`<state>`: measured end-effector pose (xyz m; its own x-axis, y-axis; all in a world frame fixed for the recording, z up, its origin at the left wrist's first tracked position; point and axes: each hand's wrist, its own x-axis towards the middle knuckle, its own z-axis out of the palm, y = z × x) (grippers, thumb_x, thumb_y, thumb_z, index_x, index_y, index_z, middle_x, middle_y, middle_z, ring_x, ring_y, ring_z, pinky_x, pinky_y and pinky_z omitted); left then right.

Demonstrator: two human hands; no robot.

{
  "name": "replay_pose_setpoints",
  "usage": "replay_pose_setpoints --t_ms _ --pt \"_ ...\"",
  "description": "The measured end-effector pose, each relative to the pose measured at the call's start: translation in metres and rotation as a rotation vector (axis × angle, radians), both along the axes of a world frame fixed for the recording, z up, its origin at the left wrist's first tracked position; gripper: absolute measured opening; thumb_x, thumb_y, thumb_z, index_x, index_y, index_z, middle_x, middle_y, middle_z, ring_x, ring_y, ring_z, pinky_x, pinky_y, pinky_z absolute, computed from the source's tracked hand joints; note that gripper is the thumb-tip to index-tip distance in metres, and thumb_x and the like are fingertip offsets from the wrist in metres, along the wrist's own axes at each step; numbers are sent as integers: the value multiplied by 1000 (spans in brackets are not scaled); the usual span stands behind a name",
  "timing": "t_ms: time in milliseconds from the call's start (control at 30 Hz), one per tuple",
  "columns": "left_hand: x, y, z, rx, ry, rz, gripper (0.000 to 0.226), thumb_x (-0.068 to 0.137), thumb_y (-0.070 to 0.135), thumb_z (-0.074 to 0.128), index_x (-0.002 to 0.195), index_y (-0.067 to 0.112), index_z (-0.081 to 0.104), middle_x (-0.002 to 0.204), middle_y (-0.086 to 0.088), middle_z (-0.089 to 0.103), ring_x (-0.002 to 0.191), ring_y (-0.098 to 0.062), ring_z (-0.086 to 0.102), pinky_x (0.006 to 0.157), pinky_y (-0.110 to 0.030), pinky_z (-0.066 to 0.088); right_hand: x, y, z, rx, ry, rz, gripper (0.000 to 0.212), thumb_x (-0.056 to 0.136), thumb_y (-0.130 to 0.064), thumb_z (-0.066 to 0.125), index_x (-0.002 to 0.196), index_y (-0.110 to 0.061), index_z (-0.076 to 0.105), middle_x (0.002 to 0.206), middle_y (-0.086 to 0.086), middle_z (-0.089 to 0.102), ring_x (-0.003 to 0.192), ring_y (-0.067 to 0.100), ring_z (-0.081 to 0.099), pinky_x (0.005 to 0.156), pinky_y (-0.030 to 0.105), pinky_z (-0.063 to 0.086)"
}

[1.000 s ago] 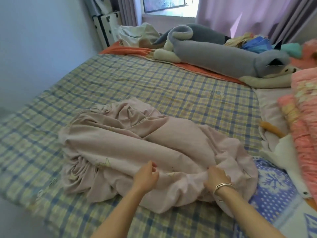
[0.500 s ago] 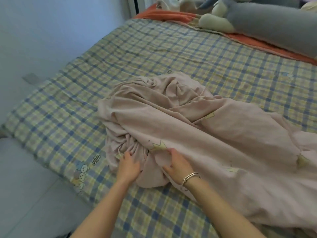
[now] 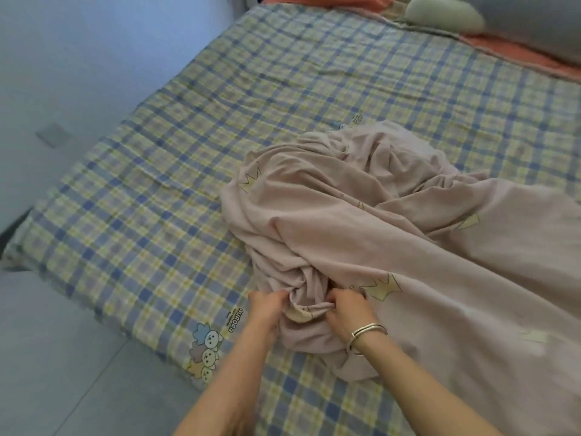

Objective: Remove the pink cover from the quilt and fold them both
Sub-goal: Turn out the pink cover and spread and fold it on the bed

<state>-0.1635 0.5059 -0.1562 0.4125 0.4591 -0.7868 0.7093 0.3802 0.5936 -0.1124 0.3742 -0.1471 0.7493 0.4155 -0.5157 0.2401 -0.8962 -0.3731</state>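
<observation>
The pink cover [image 3: 393, 240], pale pink with yellow crown prints, lies crumpled on the bed with the quilt hidden inside it. Its bunched, twisted end points toward the bed's near edge. My left hand [image 3: 267, 306] is closed on the folds at the left of that end. My right hand [image 3: 345, 309], with a silver bracelet on the wrist, grips the cloth just to the right. The two hands are a short span apart, pinching the same gathered edge.
The bed sheet [image 3: 157, 215] is blue and yellow plaid with a cartoon print near its front edge. A grey plush toy [image 3: 534, 23] and an orange blanket [image 3: 518, 55] lie at the far right. The grey floor [image 3: 47, 357] and a wall [image 3: 78, 58] are to the left.
My view has swung left and down along the cover. Both hands moved from its right part to the bunched left end and closed on the gathered cloth there.
</observation>
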Motion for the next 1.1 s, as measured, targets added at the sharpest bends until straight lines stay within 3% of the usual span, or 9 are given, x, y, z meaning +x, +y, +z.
replay_pose_setpoints --t_ms 133,233,300,433,633,800,933,1033,1100 --pt "21 -5 41 -256 -165 207 30 89 -6 37 62 4 45 40 -3 47 49 -18 45 38 -16 38 15 -6 35 249 167 -310 31 84 -19 53 55 -18 42 59 1 42 67 18 40 51 29 23" --pt "30 -9 71 -224 -207 252 34 87 -4 36 56 9 39 55 -6 44 56 -18 42 52 -26 38 20 -10 67 390 158 -393 21 74 -22 49 56 -17 38 62 0 34 60 14 31 53 30 21" --pt "33 -15 93 -149 -236 237 25 84 -2 40 62 7 49 69 -9 51 63 -21 48 59 -30 40 19 -17 91 412 100 -335 10 75 -18 55 84 -16 52 85 0 47 79 15 45 67 26 35" --pt "44 -46 144 -91 -335 117 29 74 10 49 47 14 58 53 -4 55 60 -22 50 63 -32 42 6 -18 131 412 -9 -19 98 67 -33 76 142 -17 15 130 -10 31 122 5 34 106 20 27" --pt "48 -78 221 138 -602 -283 45 86 2 51 46 20 62 54 5 60 62 -10 56 65 -23 46 18 -39 189 853 28 -629 28 90 2 50 118 6 54 108 10 58 103 22 56 72 6 44" --pt "19 -72 203 15 -305 -82 29 91 24 51 108 3 62 110 -20 63 104 -34 59 89 -43 47 14 -79 230 1177 415 -1000 7 88 -7 58 87 -8 65 90 14 70 91 29 65 85 41 52" --pt "6 -104 216 -457 -289 -73 29 97 26 43 92 9 66 81 -11 69 81 -26 60 71 -35 48 9 -104 272 1322 674 -941 30 92 -21 51 110 -1 63 105 18 67 91 26 65 80 34 55" --pt "26 -122 222 -434 -356 20 29 94 0 34 79 3 58 55 -9 60 57 -18 54 58 -28 47 16 -130 290 1323 567 -943 28 94 -22 46 84 -2 63 73 13 69 61 18 67 52 24 54" --pt "35 -124 226 -418 -392 60 30 93 -1 30 76 5 54 40 0 44 36 -8 39 40 -16 36 27 -155 286 1266 455 -978 25 95 -21 45 84 -6 62 72 11 66 67 20 64 60 31 52"
